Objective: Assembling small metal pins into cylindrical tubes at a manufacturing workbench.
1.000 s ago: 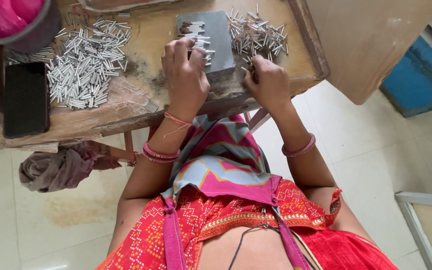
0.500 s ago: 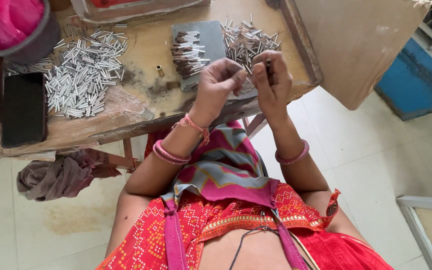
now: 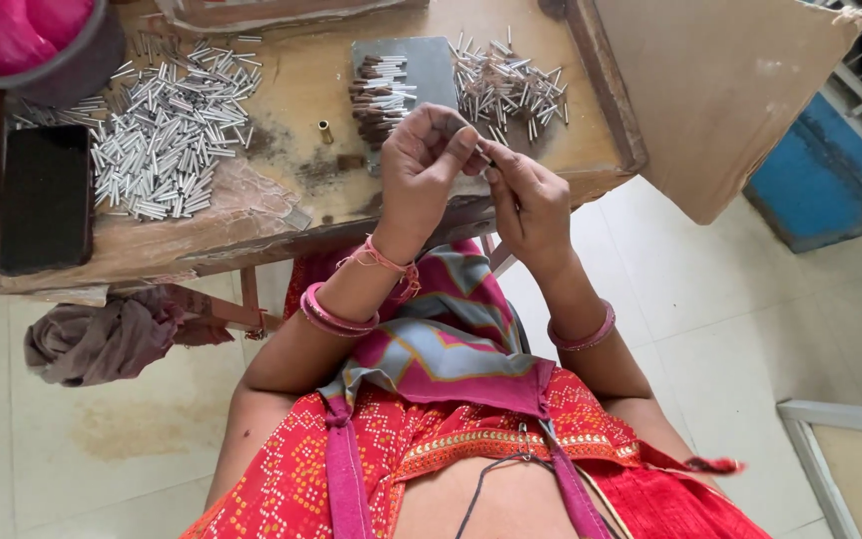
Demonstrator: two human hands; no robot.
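The left hand (image 3: 429, 165) and the right hand (image 3: 529, 200) met just above the near edge of the grey metal plate (image 3: 429, 62), fingertips pinched together on a small metal tube (image 3: 484, 152) held between them. Only a short silvery bit of that tube showed between the thumbs and forefingers; the rest was hidden by the fingers. Both hands were closed around it, raised off the wooden workbench (image 3: 291, 85).

On the plate, toward its left side, lay a stack of dark brown-tipped tubes (image 3: 379, 92) in rough rows. Just right of the plate a loose scatter of silvery tubes (image 3: 511, 88) spread over the bench. Left of the plate a single small brass piece (image 3: 324, 129) stood by itself, and farther left lay a large heap of silvery tubes (image 3: 167, 125). Well left of the plate, at the bench's edge, rested a black phone (image 3: 45, 198). Beyond that heap, at the far left corner, sat a dark bowl holding pink cloth (image 3: 12, 35). Below the bench, left of the plate, a brown rag (image 3: 102, 339) hung from the frame.
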